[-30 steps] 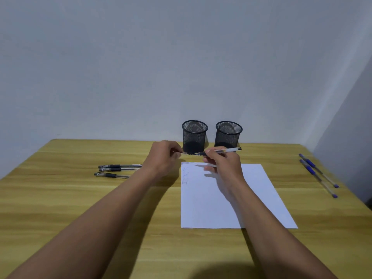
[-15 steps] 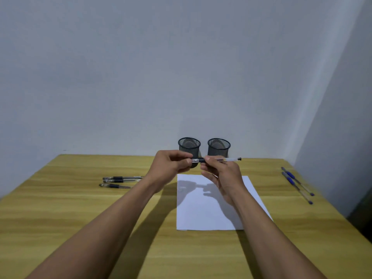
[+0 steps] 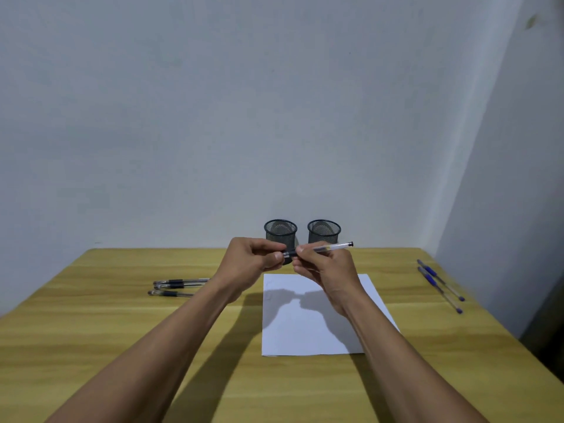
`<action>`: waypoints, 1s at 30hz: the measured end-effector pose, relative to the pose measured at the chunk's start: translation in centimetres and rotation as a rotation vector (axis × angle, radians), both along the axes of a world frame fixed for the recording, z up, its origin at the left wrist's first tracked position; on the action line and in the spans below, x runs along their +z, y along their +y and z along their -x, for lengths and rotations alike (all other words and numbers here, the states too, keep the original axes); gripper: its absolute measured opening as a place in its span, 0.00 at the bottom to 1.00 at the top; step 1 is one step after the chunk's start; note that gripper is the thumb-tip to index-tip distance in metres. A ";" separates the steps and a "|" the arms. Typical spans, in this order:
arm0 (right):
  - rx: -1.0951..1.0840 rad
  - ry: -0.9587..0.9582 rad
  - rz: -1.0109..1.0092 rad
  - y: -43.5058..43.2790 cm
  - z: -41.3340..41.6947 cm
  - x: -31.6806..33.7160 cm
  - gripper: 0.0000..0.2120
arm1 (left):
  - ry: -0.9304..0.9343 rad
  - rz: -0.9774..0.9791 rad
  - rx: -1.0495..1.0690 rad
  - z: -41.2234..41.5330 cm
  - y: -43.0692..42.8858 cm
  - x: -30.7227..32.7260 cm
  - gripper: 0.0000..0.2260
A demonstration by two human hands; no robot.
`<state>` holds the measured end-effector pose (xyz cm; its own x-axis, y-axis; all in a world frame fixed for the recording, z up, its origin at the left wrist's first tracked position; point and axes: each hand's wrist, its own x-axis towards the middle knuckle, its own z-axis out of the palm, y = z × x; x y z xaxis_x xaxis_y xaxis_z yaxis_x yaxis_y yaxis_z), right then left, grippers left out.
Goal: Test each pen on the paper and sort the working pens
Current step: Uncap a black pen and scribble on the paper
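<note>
Clear-barrelled pen point(image 3: 323, 248) pinched by left hand point(image 3: 253, 261) and right hand point(image 3: 328, 267), its tip hidden between them.

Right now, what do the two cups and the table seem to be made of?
The two cups look like black metal mesh: the wall shows through the weave. The table looks like pale wood or wood-look laminate, matte, with grain bands.

A wooden table point(image 3: 91, 331) with yellow-brown grain fills the lower half of the view. Behind it, at 12 o'clock, rises a plain pale wall point(image 3: 244, 117). At 3 o'clock a second wall point(image 3: 518, 178) meets it in a corner.
</note>
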<state>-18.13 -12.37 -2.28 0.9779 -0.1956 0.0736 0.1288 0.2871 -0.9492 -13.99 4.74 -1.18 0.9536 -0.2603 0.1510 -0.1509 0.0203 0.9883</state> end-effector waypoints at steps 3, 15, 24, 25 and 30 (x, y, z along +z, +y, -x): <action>0.045 0.047 0.071 -0.9 0.3 0.3 0.03 | -0.002 -0.038 -0.003 -0.1 0.3 0.1 0.07; -0.178 0.035 0.788 -10.2 3.1 0.4 0.06 | -0.018 -0.016 -0.085 -1.5 -6.4 -1.2 0.08; -0.512 0.194 1.036 -18.0 6.7 -2.6 0.05 | -0.180 -0.311 -0.189 -2.5 -17.6 -2.8 0.13; -0.550 0.213 1.034 -18.8 7.0 -3.1 0.05 | -0.238 -0.401 -0.190 -2.5 -18.7 -3.0 0.14; -0.696 0.373 1.109 -21.9 7.7 -6.2 0.08 | -0.387 -0.778 -0.297 -2.8 -23.5 -5.2 0.22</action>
<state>-25.79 -34.29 -8.50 0.6982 -0.6635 0.2688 -0.3799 -0.6617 -0.6465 -11.19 -18.78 -6.35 0.7508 -0.6486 0.1253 -0.5692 -0.5389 0.6209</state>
